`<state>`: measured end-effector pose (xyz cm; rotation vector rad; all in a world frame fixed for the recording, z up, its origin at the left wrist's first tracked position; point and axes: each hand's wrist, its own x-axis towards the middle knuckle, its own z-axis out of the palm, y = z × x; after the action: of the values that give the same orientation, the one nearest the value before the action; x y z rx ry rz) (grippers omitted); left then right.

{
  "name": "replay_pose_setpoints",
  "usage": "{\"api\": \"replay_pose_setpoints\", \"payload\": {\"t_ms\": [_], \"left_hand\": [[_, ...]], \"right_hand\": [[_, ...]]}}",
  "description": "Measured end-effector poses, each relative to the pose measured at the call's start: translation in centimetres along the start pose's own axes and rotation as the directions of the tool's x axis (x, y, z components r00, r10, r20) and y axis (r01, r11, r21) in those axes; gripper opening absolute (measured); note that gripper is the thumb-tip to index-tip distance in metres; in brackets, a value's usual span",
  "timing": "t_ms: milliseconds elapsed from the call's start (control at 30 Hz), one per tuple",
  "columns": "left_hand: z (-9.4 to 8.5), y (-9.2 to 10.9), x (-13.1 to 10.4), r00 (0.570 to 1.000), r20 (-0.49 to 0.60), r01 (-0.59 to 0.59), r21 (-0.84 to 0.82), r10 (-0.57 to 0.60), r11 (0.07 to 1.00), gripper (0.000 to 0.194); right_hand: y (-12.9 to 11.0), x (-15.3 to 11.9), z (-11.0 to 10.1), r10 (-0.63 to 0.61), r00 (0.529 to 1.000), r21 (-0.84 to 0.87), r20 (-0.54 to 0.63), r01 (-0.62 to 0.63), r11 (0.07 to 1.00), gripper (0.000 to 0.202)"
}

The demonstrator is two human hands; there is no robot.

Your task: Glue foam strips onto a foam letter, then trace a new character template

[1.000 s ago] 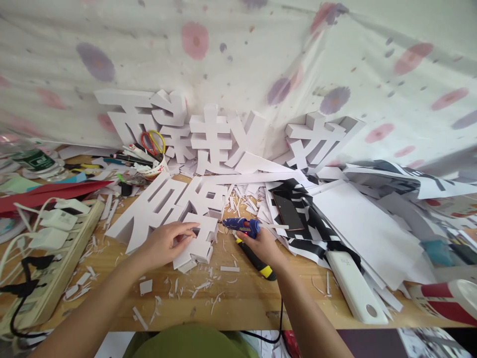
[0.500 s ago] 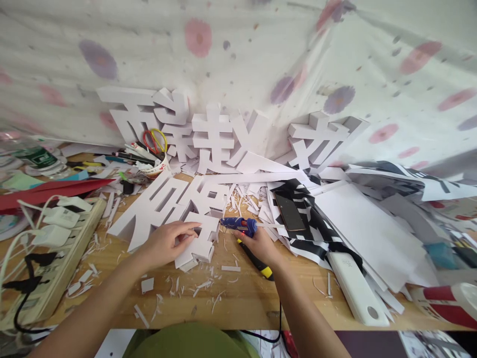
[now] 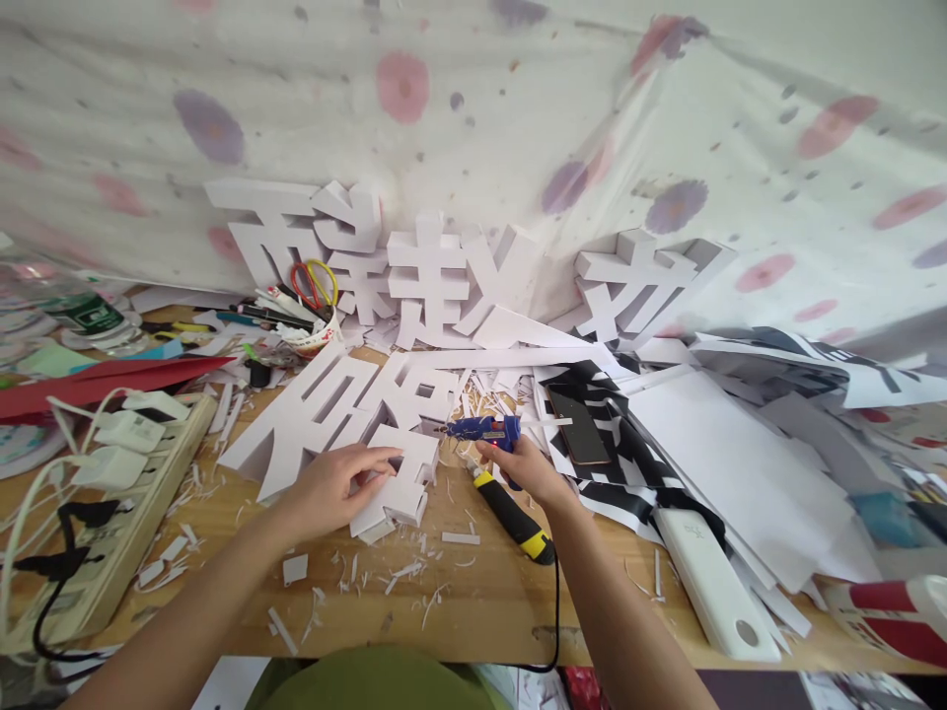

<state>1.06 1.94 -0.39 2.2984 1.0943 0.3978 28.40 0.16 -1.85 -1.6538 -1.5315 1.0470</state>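
My right hand is wrapped round a blue hot glue gun with a white glue stick out of its back. A small red light glows on the gun. Its nozzle points left, by the upper right edge of a white three-dimensional paper character lying on the table; I cannot tell whether they touch. My left hand grips the near part of that character, thumb and fingers bent round one of its strokes. Just below the glue gun lies a black and yellow handled tool.
More white paper characters lean on the flowered curtain behind. A power strip with chargers stands left, near a cup of scissors and pens. A phone, paper sheets and a white device lie right. Paper scraps litter the wood.
My right hand has lifted the glue gun slightly up and to the right, uncovering more of the black and yellow tool. My left hand stays on the paper character. The view has shifted slightly.
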Motion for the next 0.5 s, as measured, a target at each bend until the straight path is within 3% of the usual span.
{"api": "replay_pose_setpoints", "payload": {"t_ms": [233,500], "left_hand": [[0.1,-0.1,-0.2,1.000,0.024,-0.015,0.016,0.014,1.000,0.038],[0.2,-0.3,-0.2,0.998,0.005,-0.055,0.031,0.055,0.998,0.037]], "right_hand": [[-2.4,1.4,-0.2,-0.099,0.983,-0.258,0.154,0.137,0.956,0.031],[-3.3,2.1,0.7,-0.256,0.951,-0.401,0.171,0.305,0.864,0.026]]}}
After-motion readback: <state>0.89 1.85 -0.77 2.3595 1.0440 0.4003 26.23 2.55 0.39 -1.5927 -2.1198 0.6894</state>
